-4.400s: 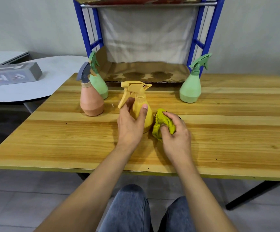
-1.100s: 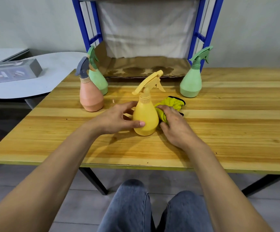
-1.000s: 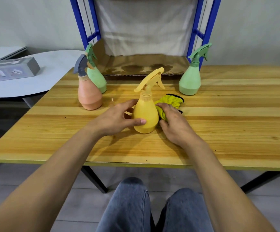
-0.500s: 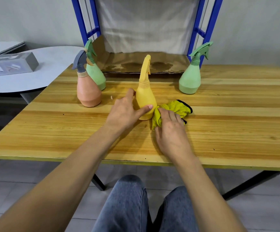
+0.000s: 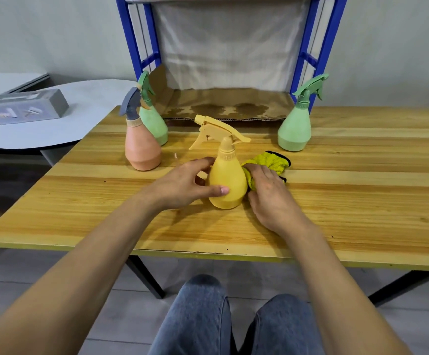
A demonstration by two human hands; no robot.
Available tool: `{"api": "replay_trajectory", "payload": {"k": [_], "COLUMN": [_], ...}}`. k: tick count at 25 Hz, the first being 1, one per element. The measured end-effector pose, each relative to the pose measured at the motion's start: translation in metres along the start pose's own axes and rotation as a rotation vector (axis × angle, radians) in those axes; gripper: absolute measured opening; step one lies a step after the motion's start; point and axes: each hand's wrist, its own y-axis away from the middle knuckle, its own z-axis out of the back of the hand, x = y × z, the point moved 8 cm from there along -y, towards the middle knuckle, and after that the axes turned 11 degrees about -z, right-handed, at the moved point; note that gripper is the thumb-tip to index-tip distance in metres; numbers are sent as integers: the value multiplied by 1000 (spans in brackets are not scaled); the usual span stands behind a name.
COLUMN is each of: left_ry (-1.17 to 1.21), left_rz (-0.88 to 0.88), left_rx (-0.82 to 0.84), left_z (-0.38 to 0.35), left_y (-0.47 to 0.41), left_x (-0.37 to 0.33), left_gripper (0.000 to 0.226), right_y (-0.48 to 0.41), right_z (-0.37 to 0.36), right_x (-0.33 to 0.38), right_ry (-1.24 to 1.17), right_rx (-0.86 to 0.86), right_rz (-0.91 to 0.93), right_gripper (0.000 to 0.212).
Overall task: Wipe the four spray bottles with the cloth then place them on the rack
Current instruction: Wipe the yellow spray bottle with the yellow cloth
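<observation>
On the tabletop (image 5: pixel 336 201), the left hand (image 5: pixel 182 185) is wrapping its fingers (image 5: pixel 198 163) round the yellow bottle (image 5: pixel 227 183) while the right hand (image 5: pixel 269 196) is gripping the cloth (image 5: pixel 272 161) against its side, so wiping is seemingly just starting, with the pink bottle (image 5: pixel 143 149), green bottles (image 5: pixel 154 124) (image 5: pixel 294 129) and empty rack (image 5: pixel 318 47) waiting.

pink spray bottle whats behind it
A green spray bottle stands just behind the pink spray bottle; its trigger head and most of its body show, its lower left is covered.
</observation>
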Motion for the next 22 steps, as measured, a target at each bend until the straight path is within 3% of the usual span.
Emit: {"api": "replay_trajectory", "payload": {"k": [5,9,15,20,22], "left_ry": [27,-61,-132,37,49], "left_rz": [-8,45,142,67,23], "left_rx": [-192,-342,-291,-210,-155], "left_z": [-12,-9,-5,3,5], "left_y": [5,-3,-4,16,15], "left_x": [1,-2,-1,1,-2], "left_gripper": [78,79,81,54,63], "right_y": [12,36,37,10,2], "right_z": [3,4,4,4,3], "right_x": [0,9,4,-5,-4], "right_ry": [-129,-122,-22,-69,-81], "right_rx": [-66,-129,-113,-65,-11], "right_rz": [-84,-132,-75,-78,-26], "right_gripper": [59,60,60,57,57]}}
